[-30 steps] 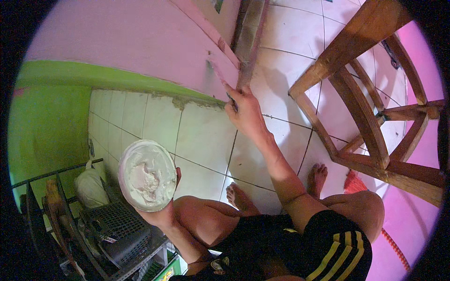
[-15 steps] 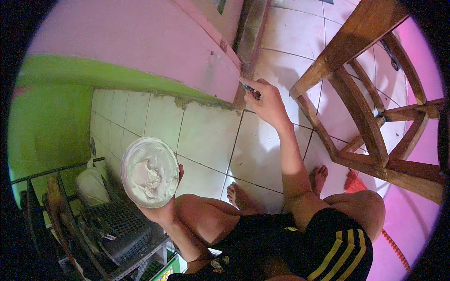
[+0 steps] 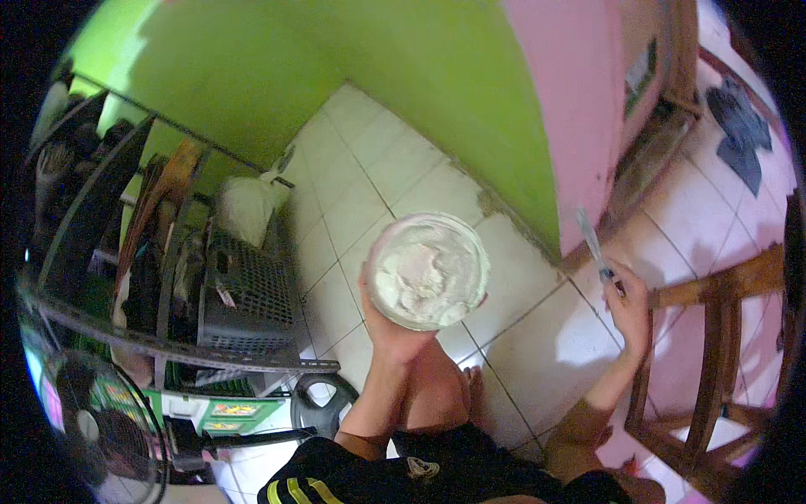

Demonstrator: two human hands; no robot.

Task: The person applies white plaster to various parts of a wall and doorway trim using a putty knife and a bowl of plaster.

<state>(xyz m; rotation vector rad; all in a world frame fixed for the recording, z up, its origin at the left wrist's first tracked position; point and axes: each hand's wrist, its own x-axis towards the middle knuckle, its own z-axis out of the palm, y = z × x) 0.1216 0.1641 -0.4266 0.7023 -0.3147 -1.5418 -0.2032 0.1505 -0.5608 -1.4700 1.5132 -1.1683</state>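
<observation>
My left hand [image 3: 388,323] holds up a round tub [image 3: 429,270] full of white paste, gripping it from below and at the side. My right hand [image 3: 628,303] is closed on the handle of a thin putty knife [image 3: 594,245], whose blade points up toward the lower edge of the pink wall [image 3: 579,118]. The blade tip sits just short of the wall's corner, where pink meets green. I am crouched, with my knees below the tub.
A green wall [image 3: 336,76] runs along white floor tiles [image 3: 361,185]. A metal rack [image 3: 151,277] with a grey basket [image 3: 239,294] stands at the left, a fan [image 3: 92,428] lower left. A wooden chair [image 3: 714,353] stands close at the right, and a wooden door frame [image 3: 663,109] beyond.
The view has swung left and turned. My right hand with the knife has come off the door frame and away from the wall. The tub is raised nearer the middle.
</observation>
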